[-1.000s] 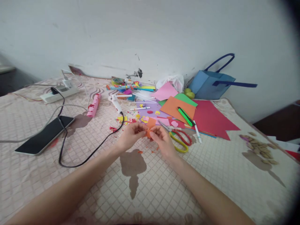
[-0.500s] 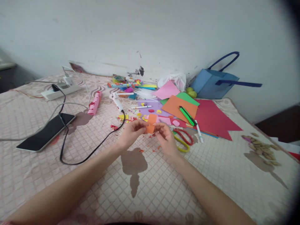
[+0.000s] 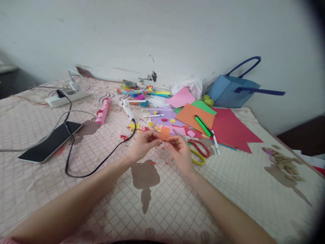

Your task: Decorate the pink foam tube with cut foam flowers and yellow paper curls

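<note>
I see both hands pinching one small orange paper piece [image 3: 164, 133] — left hand [image 3: 143, 145] closed on its near-left edge, right hand [image 3: 179, 149] closed on the right edge, held just above the quilted surface [image 3: 177, 203]. Scissors [image 3: 196, 149] lie just right of the piece. Looks folded, hard to tell — I'd keep fingertips on the edges and crease slowly.

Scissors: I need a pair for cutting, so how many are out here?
1: the scissors with red and yellow handles lie right of the right hand. Paper piles may hide others.
</note>
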Available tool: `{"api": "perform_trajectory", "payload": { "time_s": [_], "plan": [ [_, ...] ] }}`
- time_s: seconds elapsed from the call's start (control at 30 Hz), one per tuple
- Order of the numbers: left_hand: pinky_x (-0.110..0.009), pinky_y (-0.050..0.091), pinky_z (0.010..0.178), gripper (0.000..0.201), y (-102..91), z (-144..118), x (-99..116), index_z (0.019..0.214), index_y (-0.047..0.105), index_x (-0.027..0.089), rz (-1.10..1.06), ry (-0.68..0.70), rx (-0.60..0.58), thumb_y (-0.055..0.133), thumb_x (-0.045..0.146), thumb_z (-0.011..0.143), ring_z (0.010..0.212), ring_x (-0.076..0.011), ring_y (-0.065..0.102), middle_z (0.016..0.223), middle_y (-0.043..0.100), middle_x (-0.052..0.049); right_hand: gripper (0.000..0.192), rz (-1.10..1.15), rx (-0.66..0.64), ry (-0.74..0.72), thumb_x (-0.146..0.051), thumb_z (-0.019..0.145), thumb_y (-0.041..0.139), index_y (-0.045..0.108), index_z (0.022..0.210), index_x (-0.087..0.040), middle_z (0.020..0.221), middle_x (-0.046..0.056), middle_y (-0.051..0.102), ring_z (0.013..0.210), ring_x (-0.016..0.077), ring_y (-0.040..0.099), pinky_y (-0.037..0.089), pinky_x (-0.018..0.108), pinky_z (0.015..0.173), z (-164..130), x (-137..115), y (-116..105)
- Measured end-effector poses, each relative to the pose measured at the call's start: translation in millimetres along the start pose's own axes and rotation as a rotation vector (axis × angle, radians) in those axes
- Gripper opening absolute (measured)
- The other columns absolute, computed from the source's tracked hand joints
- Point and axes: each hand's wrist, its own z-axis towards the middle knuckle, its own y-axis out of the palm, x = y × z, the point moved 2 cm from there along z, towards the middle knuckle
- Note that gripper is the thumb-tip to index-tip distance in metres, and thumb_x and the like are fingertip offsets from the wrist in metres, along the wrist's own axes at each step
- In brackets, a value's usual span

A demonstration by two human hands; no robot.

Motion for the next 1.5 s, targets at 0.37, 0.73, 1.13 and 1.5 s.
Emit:
{"api": "perform_trajectory", "payload": {
  "time_s": [0.37,0.73,1.13,1.5],
  "plan": [
    [-0.023,0.045,0.061,0.019,5.8,-3.7,2.6,0.073,0.061,0.012,-0.026,-0.098,0.069,0.069,0.028,0.069,0.062,-0.0101,0.056,0.069,0.061,-0.001,0.011,0.190,0.041,0.188,-0.029,0.074,0.064,0.056,0.073,-0.022,0.070,-0.003,0.055,0.066,0.0135,0.053,0.045,0.029,0.066,-3.0,8.8,6.1],
    [-0.023,0.045,0.059,0.015,7.1,-6.4,2.3,0.071,0.059,0.012,0.003,-0.169,0.126,0.068,0.024,0.069,0.059,-0.0091,0.056,0.065,0.060,0.000,0.011,0.272,0.035,0.251,-0.027,0.074,0.064,0.056,0.071,-0.021,0.069,-0.003,0.054,0.067,0.0123,0.052,0.042,0.027,0.065,-6.0,7.6,10.2],
    [-0.023,0.046,0.059,0.017,10.0,-8.9,4.3,0.070,0.059,0.012,0.046,-0.176,0.137,0.067,0.026,0.071,0.060,-0.0098,0.056,0.065,0.060,-0.001,0.014,0.173,0.046,0.233,-0.029,0.073,0.064,0.055,0.069,-0.021,0.068,-0.002,0.056,0.067,0.0141,0.053,0.043,0.029,0.066,-4.8,10.3,7.8],
    [-0.022,0.045,0.058,0.016,9.3,-7.7,2.5,0.070,0.055,0.012,0.039,-0.175,0.151,0.068,0.023,0.071,0.058,-0.0091,0.056,0.063,0.059,0.000,0.014,0.229,0.065,0.244,-0.026,0.071,0.066,0.054,0.077,-0.022,0.073,-0.003,0.057,0.068,0.0122,0.055,0.045,0.028,0.066,-5.5,13.7,7.9]
  ]
}}
